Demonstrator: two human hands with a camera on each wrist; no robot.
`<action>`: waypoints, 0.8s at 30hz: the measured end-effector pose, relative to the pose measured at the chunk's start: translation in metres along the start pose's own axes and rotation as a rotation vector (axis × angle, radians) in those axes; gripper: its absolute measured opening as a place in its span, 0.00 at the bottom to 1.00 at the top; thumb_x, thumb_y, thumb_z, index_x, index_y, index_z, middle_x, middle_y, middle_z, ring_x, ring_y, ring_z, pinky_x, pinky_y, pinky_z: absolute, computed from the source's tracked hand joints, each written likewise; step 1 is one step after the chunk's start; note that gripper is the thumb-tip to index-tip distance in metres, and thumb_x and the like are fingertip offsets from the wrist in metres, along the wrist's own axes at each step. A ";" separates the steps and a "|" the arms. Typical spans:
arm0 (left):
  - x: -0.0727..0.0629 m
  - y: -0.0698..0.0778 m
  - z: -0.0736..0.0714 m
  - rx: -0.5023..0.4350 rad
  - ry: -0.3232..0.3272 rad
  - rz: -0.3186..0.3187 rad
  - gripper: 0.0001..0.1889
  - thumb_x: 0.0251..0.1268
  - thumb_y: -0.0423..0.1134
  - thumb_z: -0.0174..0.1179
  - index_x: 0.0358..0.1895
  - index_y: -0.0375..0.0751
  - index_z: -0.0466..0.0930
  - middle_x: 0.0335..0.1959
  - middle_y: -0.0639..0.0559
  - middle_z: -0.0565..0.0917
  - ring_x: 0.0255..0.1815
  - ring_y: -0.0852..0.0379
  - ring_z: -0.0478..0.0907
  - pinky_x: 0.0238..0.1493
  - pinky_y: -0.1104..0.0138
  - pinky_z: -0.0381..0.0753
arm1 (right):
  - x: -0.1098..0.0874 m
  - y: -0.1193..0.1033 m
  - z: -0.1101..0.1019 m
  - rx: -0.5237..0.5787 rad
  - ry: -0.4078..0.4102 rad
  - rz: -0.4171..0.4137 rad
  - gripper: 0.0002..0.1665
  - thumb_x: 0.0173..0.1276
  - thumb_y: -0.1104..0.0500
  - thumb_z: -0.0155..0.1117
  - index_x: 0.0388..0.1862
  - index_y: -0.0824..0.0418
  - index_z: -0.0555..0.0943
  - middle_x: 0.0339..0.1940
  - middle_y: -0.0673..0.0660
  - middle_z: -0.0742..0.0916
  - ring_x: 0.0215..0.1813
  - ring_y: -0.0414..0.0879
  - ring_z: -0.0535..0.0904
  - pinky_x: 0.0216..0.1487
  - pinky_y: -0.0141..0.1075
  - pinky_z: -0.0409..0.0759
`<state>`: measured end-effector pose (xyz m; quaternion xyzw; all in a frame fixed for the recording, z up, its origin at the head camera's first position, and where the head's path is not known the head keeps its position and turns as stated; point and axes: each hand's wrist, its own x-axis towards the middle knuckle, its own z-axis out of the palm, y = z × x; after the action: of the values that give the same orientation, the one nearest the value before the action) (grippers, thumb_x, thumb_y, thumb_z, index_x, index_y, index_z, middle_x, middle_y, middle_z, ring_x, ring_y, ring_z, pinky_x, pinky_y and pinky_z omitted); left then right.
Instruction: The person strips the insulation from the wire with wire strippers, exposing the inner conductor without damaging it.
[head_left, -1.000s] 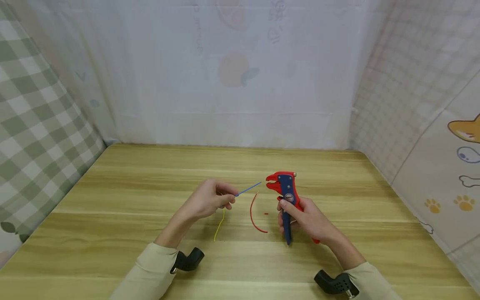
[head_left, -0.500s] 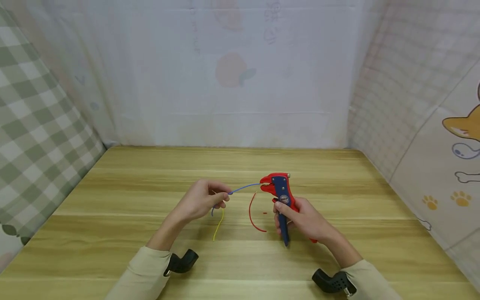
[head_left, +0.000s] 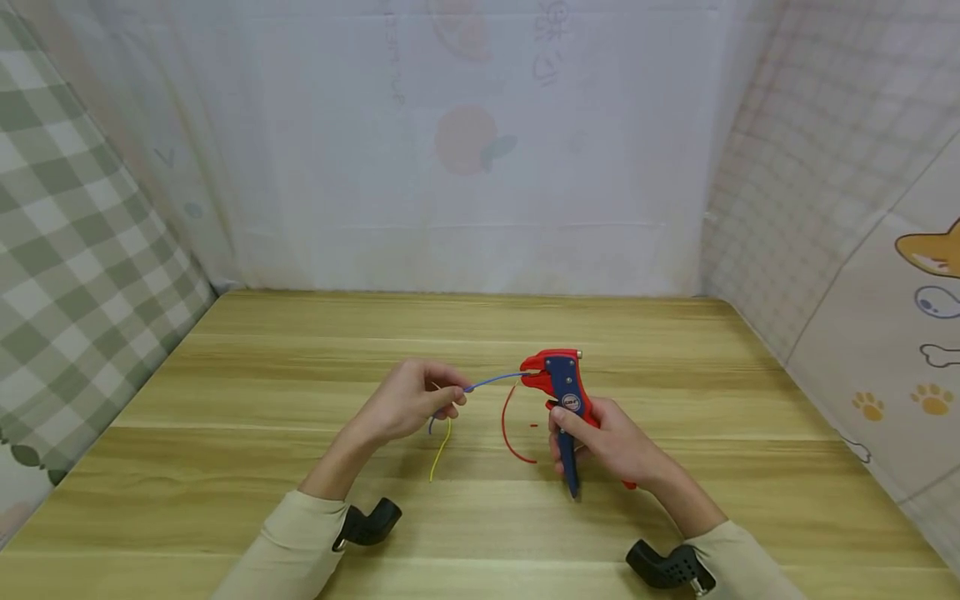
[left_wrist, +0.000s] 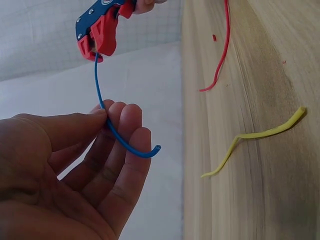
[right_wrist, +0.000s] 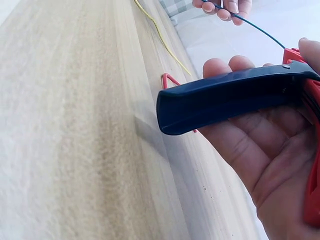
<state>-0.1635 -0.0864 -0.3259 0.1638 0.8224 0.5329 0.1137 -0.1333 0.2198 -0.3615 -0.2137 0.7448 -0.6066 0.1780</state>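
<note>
The left hand [head_left: 405, 404] pinches a thin blue insulated wire [left_wrist: 119, 138] between thumb and fingers; a bent yellow wire [left_wrist: 262, 134], then a curved red wire [left_wrist: 226, 42], lie on the wood-grain tabletop [head_left: 300, 350]; the right hand [head_left: 615, 433] grips a red-and-navy wire stripper [head_left: 564, 373] (blue wire's right end between its jaws)

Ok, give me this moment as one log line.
left hand: pinches blue wire; right hand: grips wire stripper; wire end: at stripper jaws; table: yellow wire, red wire
</note>
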 end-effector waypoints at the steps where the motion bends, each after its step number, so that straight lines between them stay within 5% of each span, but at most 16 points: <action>1: 0.000 0.000 0.000 0.002 0.001 -0.001 0.10 0.75 0.28 0.61 0.51 0.28 0.88 0.39 0.35 0.89 0.33 0.50 0.87 0.42 0.60 0.89 | 0.000 0.000 0.000 0.001 -0.003 0.000 0.27 0.88 0.54 0.49 0.48 0.83 0.70 0.32 0.59 0.86 0.31 0.50 0.90 0.41 0.47 0.91; 24: 0.001 0.004 0.008 0.019 -0.030 0.000 0.09 0.76 0.30 0.61 0.51 0.30 0.88 0.38 0.36 0.89 0.31 0.48 0.88 0.40 0.55 0.89 | -0.003 -0.001 0.001 0.030 -0.031 0.003 0.27 0.89 0.54 0.48 0.48 0.83 0.69 0.30 0.56 0.86 0.30 0.48 0.88 0.39 0.44 0.91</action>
<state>-0.1607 -0.0783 -0.3259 0.1729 0.8256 0.5225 0.1243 -0.1299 0.2209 -0.3601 -0.2193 0.7330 -0.6142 0.1933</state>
